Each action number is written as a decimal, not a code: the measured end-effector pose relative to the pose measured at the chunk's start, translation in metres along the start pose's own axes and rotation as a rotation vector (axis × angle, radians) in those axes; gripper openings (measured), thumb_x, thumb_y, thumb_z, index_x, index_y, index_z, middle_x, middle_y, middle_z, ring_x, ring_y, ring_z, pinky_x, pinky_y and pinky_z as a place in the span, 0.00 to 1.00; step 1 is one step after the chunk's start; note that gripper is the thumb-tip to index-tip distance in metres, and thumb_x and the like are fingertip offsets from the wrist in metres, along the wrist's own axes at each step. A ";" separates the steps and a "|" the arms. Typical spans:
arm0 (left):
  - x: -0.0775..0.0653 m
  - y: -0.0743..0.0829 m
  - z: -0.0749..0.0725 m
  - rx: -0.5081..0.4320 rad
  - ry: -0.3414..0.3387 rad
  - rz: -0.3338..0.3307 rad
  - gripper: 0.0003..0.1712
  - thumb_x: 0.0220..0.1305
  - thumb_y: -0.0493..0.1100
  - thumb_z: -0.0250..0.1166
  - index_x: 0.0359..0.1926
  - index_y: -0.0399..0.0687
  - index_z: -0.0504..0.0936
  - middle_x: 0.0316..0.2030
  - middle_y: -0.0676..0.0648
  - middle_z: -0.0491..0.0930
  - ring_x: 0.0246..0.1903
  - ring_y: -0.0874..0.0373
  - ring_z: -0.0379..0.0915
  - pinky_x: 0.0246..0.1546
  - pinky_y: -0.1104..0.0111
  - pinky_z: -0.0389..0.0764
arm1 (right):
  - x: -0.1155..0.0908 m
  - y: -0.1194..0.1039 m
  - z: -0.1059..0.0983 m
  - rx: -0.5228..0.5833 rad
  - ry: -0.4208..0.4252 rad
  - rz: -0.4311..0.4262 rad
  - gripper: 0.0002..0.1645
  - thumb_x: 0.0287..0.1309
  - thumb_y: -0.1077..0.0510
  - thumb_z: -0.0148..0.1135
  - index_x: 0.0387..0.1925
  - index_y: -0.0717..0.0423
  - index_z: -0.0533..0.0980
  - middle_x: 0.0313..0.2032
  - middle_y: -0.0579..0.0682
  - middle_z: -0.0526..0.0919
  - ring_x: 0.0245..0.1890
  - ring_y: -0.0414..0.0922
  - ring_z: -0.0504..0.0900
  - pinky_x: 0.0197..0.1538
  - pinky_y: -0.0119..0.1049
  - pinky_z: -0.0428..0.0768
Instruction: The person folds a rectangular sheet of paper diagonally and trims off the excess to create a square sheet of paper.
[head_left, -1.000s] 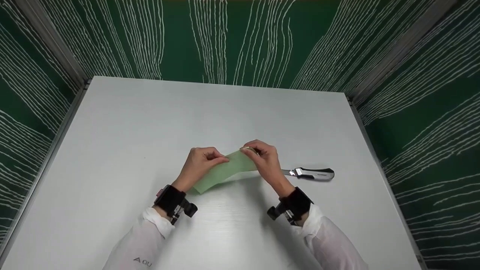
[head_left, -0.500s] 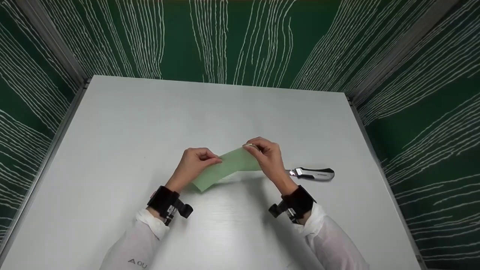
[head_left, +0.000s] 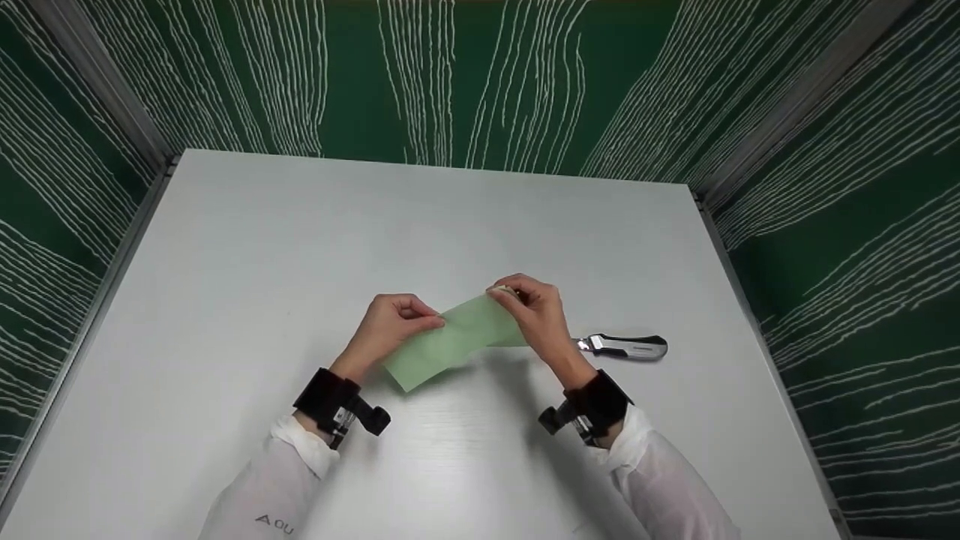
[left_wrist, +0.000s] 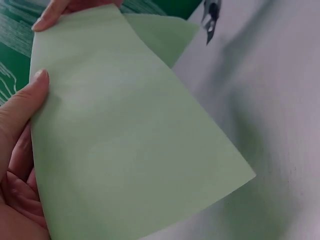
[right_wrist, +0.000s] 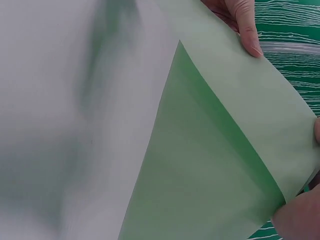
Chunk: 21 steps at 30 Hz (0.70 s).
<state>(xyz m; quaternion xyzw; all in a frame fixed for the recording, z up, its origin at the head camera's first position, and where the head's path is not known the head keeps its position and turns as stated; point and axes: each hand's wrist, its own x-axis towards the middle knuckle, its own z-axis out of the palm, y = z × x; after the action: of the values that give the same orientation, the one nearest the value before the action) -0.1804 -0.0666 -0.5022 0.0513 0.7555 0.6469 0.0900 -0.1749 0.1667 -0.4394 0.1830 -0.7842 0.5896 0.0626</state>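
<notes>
A light green sheet of paper (head_left: 442,346) is held up off the table between both hands. Its upper edge is pinched by the left hand (head_left: 391,326) between thumb and fingers. At the paper's upper right, the right hand (head_left: 534,311) pinches it too, thumb toward me. In the left wrist view the paper (left_wrist: 120,130) hangs with one corner pointing right, and a second flap shows behind it. The right wrist view has a darker green flap (right_wrist: 195,165) turned over against the lighter part (right_wrist: 240,85). Part of the sheet is hidden behind the right hand.
On the white table (head_left: 300,225), just right of the right hand, lies a grey and black utility knife (head_left: 626,347). Its blade end points left, partly behind the wrist. Green walls with white lines (head_left: 352,90) stand around the table.
The left hand has moved a little left along the paper's edge, and the right hand slightly up and right, so more paper shows between them. The paper's lower edge has shifted slightly.
</notes>
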 end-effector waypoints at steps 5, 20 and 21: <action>-0.001 0.001 0.002 0.081 0.046 0.002 0.14 0.42 0.52 0.77 0.27 0.49 0.86 0.28 0.51 0.87 0.28 0.64 0.82 0.28 0.74 0.76 | 0.000 -0.001 0.000 0.001 0.011 -0.003 0.06 0.57 0.64 0.62 0.33 0.64 0.82 0.32 0.53 0.84 0.28 0.35 0.74 0.30 0.25 0.73; -0.001 -0.015 -0.013 0.101 -0.031 -0.087 0.15 0.43 0.52 0.76 0.25 0.46 0.84 0.29 0.51 0.87 0.30 0.64 0.81 0.33 0.75 0.78 | 0.005 0.013 -0.006 -0.013 0.037 0.011 0.07 0.57 0.62 0.62 0.33 0.63 0.83 0.29 0.52 0.84 0.22 0.35 0.67 0.26 0.25 0.64; -0.001 -0.016 -0.014 0.103 -0.036 -0.091 0.15 0.44 0.51 0.76 0.25 0.46 0.84 0.29 0.51 0.87 0.30 0.64 0.81 0.33 0.76 0.78 | 0.005 0.016 -0.008 -0.010 0.039 0.023 0.07 0.58 0.61 0.62 0.33 0.62 0.84 0.29 0.50 0.84 0.22 0.35 0.67 0.26 0.25 0.65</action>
<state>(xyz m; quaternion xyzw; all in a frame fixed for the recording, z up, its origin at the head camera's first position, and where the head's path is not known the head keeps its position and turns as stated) -0.1812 -0.0833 -0.5157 0.0331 0.7874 0.6016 0.1304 -0.1868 0.1766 -0.4502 0.1620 -0.7878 0.5899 0.0719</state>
